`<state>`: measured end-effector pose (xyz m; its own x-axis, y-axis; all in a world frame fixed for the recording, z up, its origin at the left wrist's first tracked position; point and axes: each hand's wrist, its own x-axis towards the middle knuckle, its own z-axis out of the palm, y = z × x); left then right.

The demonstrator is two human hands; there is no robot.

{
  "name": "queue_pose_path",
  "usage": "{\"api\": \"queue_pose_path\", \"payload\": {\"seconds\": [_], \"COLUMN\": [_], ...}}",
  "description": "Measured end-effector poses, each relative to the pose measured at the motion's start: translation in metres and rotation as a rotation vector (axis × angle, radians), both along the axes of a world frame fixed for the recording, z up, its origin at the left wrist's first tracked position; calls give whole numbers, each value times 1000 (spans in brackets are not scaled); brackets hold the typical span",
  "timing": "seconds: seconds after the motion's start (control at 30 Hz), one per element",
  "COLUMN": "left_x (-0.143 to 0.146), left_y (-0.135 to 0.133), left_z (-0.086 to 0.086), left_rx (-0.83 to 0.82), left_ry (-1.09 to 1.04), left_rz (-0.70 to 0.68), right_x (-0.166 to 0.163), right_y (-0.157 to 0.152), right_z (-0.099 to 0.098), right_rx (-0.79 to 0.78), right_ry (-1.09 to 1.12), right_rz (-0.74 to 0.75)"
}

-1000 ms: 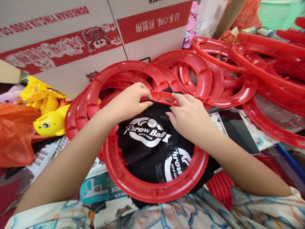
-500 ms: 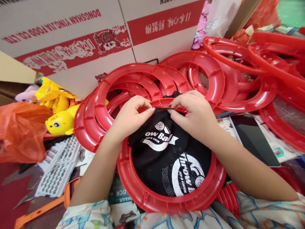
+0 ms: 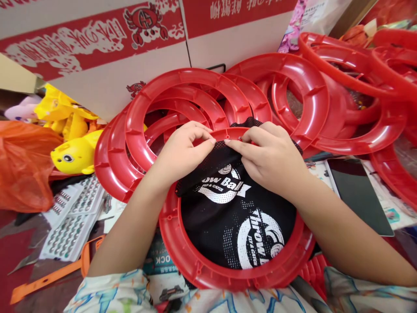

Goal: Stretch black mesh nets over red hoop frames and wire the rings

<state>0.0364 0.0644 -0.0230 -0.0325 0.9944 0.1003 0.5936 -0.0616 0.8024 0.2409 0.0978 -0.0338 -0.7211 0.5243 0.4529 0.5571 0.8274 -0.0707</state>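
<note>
A red plastic ring [image 3: 198,269] lies flat in front of me, tilted slightly toward my lap. Black mesh fabric [image 3: 211,230] printed with white "Throw Ball" lettering spans its middle. At the ring's far edge, my left hand [image 3: 189,148] pinches the fabric's edge between thumb and index finger. Right beside it my right hand [image 3: 270,152] is closed on the same mesh, its index finger pointing along the far rim. A bunched bit of black mesh sticks out beyond my right fingers. The fingertips' undersides are hidden.
Several more red rings [image 3: 185,76] are heaped behind and to the right. A white carton [image 3: 100,91] walls off the back. Left are yellow toys [image 3: 76,152], an orange bag [image 3: 26,169], a bit set [image 3: 71,226] and an orange strap [image 3: 48,278]. A dark tablet [image 3: 361,191] lies right.
My right hand has shifted its hold, the index finger now stretching left toward my left thumb. More mesh shows bunched past the right hand. The camera view has tipped downward.
</note>
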Motion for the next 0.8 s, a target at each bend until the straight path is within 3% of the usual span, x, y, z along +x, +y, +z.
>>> {"api": "queue_pose_path", "payload": {"seconds": [0.3, 0.8], "left_x": [-2, 0], "left_y": [1, 1], "left_z": [0, -4], "left_rx": [-72, 78], "left_ry": [-28, 118], "left_rz": [-14, -64], "right_x": [0, -1], "right_y": [0, 0], "right_z": [1, 1], "right_rx": [-50, -47], "right_ry": [-64, -86], "right_rz": [-23, -40]}}
